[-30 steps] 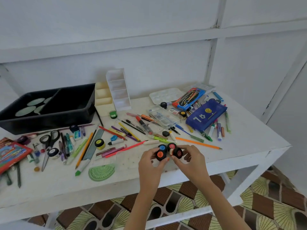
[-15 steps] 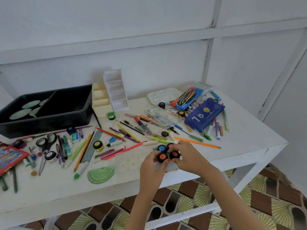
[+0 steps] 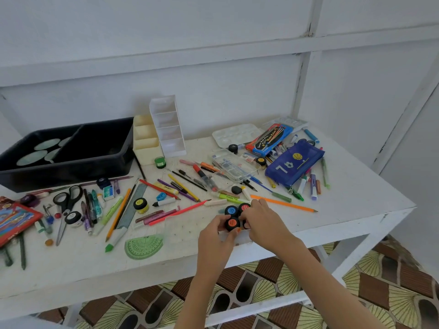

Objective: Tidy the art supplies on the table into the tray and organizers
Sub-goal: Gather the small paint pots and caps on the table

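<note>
- Both hands meet at the front edge of the desk [image 3: 351, 210], right of centre.
- Left hand [image 3: 215, 236]: fingers and thumb curled, gripping the near side of a cluster of small black-capped paint pots [image 3: 231, 211].
- Right hand [image 3: 267, 225]: fingers curled over the right side of the same cluster, gripping it and partly hiding one pot.
- Pot lids seen: blue, red and orange, packed touching one another. I cannot tell whether they rest on the desk or sit just above it.
- Black tray [image 3: 71, 173]: back left of the desk, well apart from the pots, with pale round discs in its left compartment.
- Cream organizer [image 3: 145, 150] and white organizer [image 3: 167, 129]: side by side, just right of the tray.
- Loose on the desk: scissors [image 3: 67, 198], green protractor [image 3: 143, 246], orange pencil [image 3: 282, 203], blue pouch [image 3: 294, 162].
</note>
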A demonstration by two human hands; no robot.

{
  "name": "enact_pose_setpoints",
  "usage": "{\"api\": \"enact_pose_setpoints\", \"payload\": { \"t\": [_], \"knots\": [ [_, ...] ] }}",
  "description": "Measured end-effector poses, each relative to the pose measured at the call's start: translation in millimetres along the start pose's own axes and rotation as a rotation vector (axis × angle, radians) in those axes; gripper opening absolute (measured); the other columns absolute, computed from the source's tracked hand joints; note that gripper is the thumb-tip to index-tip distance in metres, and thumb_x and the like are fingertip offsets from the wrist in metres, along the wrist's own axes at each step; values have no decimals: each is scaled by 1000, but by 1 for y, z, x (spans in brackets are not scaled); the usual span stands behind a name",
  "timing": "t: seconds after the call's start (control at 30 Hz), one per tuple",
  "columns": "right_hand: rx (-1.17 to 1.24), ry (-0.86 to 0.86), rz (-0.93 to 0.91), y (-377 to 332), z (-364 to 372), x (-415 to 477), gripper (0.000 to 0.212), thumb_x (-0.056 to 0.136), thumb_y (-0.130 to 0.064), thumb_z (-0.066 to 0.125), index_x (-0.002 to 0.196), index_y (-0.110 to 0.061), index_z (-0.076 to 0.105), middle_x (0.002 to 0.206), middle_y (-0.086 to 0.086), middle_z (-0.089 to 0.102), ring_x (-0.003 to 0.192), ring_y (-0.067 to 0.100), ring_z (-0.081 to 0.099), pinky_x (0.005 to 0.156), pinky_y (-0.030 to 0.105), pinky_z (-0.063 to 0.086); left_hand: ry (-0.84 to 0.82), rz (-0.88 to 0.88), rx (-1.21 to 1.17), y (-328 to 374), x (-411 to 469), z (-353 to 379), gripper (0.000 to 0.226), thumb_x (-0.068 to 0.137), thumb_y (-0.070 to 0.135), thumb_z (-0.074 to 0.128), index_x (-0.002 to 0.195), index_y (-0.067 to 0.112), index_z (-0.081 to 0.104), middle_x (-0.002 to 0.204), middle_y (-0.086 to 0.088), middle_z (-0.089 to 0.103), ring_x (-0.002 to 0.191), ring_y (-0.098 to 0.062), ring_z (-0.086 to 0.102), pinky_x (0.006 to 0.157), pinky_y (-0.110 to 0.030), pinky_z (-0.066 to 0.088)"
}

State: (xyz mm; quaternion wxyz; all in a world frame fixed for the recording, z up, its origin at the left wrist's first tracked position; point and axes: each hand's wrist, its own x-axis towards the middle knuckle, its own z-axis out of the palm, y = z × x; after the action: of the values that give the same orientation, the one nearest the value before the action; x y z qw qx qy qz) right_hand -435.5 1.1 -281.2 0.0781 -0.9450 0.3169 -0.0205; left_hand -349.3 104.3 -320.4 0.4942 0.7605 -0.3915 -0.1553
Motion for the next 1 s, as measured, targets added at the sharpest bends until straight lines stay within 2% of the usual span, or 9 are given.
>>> {"api": "enact_pose_setpoints", "payload": {
  "t": [0.13,0.23,0.3,0.43,0.5,0.57,0.67,0.83,1.0],
  "knots": [
    [54,15,1,1,2,-2,35,91,-5,50,123,-17,54,114,11,45,111,25,37,72,26,34,15,3,22,0,0,0,31,82,18,71,112,20,64,101,10,65,88,0,56,76,-2,39],
    [362,138,52,11,5,-9,28,91,-8,54,118,-17,53,109,6,43,97,20,46,72,20,35,42,14,45,-1,1,1,33,80,20,73,112,19,66,98,9,60,90,-3,56,76,-5,40],
    [541,276,176,17,7,-11,20,94,-7,50,112,-12,55,108,5,45,83,15,49,67,16,34,55,-4,35,1,2,2,34,79,18,74,112,19,67,95,9,58,89,-4,57,75,-6,41],
    [693,315,356,26,25,-7,19,92,-6,54,105,-5,69,103,12,64,89,27,61,79,31,47,57,-84,-31,6,2,4,30,80,20,73,110,18,68,96,9,62,90,-3,57,78,-10,45],
    [737,352,373,26,31,-8,18,88,-3,60,101,-5,71,98,12,64,84,25,61,76,30,47,68,-114,-72,8,1,4,26,80,21,72,106,18,68,95,9,65,89,-2,59,81,-18,50],
    [738,384,377,26,36,-10,19,88,-4,62,103,-6,71,95,8,60,82,15,54,72,21,39,84,-101,-43,8,2,5,23,81,22,72,103,16,69,92,8,68,86,-1,60,74,-8,45],
    [756,398,365,26,40,-10,20,88,-5,61,106,-5,70,90,4,54,80,15,52,70,20,38,96,-110,0,7,3,5,20,81,24,72,100,18,70,89,8,68,83,0,59,66,-2,39],
    [803,401,369,30,42,-11,19,88,-6,61,103,-8,71,87,1,54,74,8,52,61,10,38,95,-149,22,9,4,5,22,80,26,73,101,22,70,89,11,68,85,0,62,75,-14,47],
    [811,400,347,29,42,-12,19,89,-9,60,105,-7,71,87,1,54,76,15,57,69,29,51,79,-138,27,10,3,5,18,81,25,72,98,28,65,89,17,67,84,7,59,67,-3,40]
  ]
}}
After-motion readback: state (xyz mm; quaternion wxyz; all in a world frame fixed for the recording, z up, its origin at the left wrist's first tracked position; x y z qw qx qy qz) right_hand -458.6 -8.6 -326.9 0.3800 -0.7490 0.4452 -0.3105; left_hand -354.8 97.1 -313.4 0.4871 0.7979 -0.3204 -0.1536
